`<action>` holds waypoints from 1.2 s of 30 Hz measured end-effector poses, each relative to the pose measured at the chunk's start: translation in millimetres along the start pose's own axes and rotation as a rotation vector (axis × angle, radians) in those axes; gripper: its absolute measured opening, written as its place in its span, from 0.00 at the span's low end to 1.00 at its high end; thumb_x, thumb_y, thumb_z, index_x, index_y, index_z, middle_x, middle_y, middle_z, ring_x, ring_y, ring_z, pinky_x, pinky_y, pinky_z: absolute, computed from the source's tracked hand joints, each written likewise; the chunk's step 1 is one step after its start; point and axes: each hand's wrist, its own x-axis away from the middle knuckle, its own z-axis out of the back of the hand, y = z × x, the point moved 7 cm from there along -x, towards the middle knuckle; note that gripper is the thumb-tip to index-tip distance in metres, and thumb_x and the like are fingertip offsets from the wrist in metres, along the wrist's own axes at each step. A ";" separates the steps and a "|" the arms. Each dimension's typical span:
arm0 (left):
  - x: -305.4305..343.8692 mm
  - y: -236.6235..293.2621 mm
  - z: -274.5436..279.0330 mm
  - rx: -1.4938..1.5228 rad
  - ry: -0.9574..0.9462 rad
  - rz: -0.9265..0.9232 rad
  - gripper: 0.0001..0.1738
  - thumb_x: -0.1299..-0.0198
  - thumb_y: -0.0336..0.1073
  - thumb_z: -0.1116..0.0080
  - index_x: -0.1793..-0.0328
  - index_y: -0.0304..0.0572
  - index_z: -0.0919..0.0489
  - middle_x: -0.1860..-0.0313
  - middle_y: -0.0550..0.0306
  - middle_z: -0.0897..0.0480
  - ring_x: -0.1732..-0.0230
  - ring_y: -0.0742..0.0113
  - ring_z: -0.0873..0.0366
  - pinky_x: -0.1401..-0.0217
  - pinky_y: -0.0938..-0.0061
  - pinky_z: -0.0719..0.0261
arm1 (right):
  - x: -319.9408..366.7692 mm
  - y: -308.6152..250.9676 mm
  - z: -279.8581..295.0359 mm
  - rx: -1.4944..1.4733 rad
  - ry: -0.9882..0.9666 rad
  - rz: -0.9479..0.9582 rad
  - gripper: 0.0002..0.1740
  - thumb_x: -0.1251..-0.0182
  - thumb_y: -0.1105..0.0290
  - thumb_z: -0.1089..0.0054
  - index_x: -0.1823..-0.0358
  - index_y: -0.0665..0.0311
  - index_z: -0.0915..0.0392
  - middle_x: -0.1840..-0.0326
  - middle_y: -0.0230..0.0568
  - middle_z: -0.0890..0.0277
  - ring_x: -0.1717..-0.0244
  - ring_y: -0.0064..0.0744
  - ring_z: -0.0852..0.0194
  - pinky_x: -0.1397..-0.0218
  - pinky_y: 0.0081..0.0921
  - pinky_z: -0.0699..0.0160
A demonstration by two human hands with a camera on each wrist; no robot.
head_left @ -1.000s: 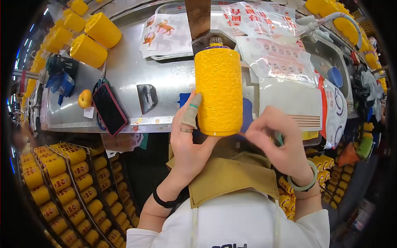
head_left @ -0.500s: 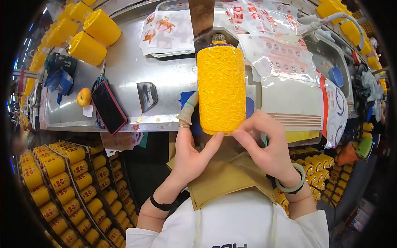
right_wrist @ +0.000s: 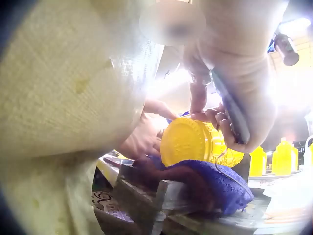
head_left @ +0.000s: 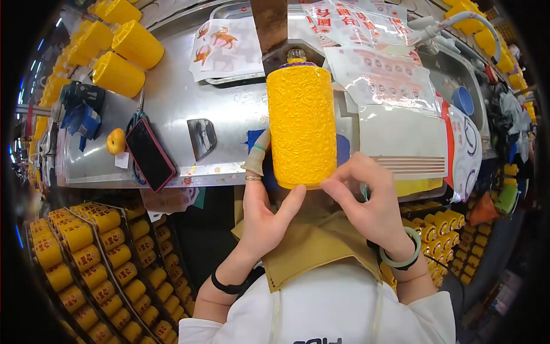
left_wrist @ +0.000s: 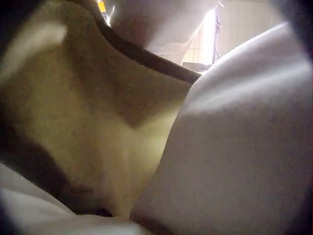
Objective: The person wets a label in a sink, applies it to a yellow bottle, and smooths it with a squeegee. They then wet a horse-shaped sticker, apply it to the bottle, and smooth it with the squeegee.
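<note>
Left hand (head_left: 260, 223), at the bottle's 7 o'clock: grasping it, thumb against the base edge. Yellow bottle (head_left: 302, 126), centre, lying with neck toward 12, blue cloth (right_wrist: 215, 183) beneath. Right hand (head_left: 369, 200), at its 5 o'clock: blurred and just clear of the base a second ago, now fingertips at the base rim, other fingers curled round a dark slim item (right_wrist: 231, 107). Suggests close work on that rim is under way.
</note>
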 end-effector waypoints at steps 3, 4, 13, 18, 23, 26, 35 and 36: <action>1.2 1.2 1.5 0.015 0.004 -0.005 0.49 0.36 0.24 0.35 0.13 0.30 0.50 0.16 0.44 0.42 0.15 0.56 0.45 0.13 0.61 0.50 | -0.2 0.4 -0.6 -0.004 0.005 0.006 0.09 0.35 0.74 0.26 0.69 0.69 0.19 0.72 0.39 0.25 0.73 0.29 0.29 0.68 0.28 0.30; 2.0 -1.0 4.5 0.013 0.004 -0.007 0.49 0.36 0.24 0.35 0.13 0.30 0.50 0.16 0.44 0.42 0.15 0.56 0.45 0.13 0.61 0.50 | -0.5 0.4 -0.5 0.003 0.002 0.009 0.09 0.35 0.74 0.26 0.69 0.69 0.19 0.72 0.39 0.25 0.73 0.29 0.29 0.68 0.28 0.30; 11.9 30.0 20.8 -0.515 0.012 -0.517 0.40 0.50 0.28 0.17 0.29 0.35 0.24 0.30 0.45 0.24 0.27 0.46 0.25 0.23 0.58 0.26 | -1.8 1.2 -0.3 -0.014 -0.016 -0.014 0.09 0.35 0.73 0.26 0.68 0.69 0.18 0.72 0.39 0.25 0.74 0.31 0.29 0.68 0.28 0.30; 14.4 33.4 7.8 -0.698 0.035 -0.718 0.20 0.50 0.26 0.19 0.49 0.41 0.12 0.36 0.49 0.18 0.34 0.47 0.20 0.35 0.61 0.14 | -1.6 1.2 0.1 -0.005 -0.017 -0.012 0.09 0.35 0.73 0.26 0.68 0.69 0.17 0.72 0.39 0.25 0.73 0.31 0.27 0.67 0.28 0.29; 13.1 37.6 3.6 -0.796 0.002 -0.835 0.14 0.46 0.25 0.24 0.54 0.41 0.13 0.39 0.48 0.15 0.35 0.47 0.18 0.38 0.61 0.11 | -1.8 -0.6 0.6 -0.002 -0.026 -0.008 0.09 0.35 0.73 0.26 0.68 0.69 0.17 0.72 0.40 0.24 0.73 0.31 0.26 0.67 0.28 0.28; 16.3 35.5 0.9 -0.844 -0.031 -0.849 0.09 0.44 0.24 0.28 0.57 0.41 0.14 0.40 0.48 0.13 0.36 0.47 0.17 0.40 0.61 0.10 | -1.5 0.8 0.2 -0.009 -0.022 -0.022 0.09 0.35 0.73 0.26 0.68 0.69 0.17 0.72 0.40 0.25 0.73 0.31 0.26 0.67 0.28 0.28; 14.1 36.8 1.3 -0.777 -0.018 -0.802 0.14 0.44 0.23 0.29 0.51 0.40 0.12 0.40 0.48 0.14 0.39 0.46 0.15 0.43 0.65 0.07 | -1.5 0.5 1.6 0.001 -0.023 -0.009 0.08 0.36 0.73 0.25 0.68 0.69 0.17 0.72 0.40 0.25 0.73 0.32 0.27 0.67 0.28 0.28; 14.8 36.6 -0.7 -0.810 -0.030 -0.835 0.13 0.44 0.22 0.29 0.52 0.40 0.12 0.40 0.48 0.14 0.39 0.46 0.14 0.42 0.64 0.07 | -1.6 0.7 1.5 0.004 -0.025 -0.008 0.08 0.36 0.73 0.25 0.68 0.69 0.17 0.72 0.40 0.25 0.73 0.32 0.27 0.67 0.29 0.28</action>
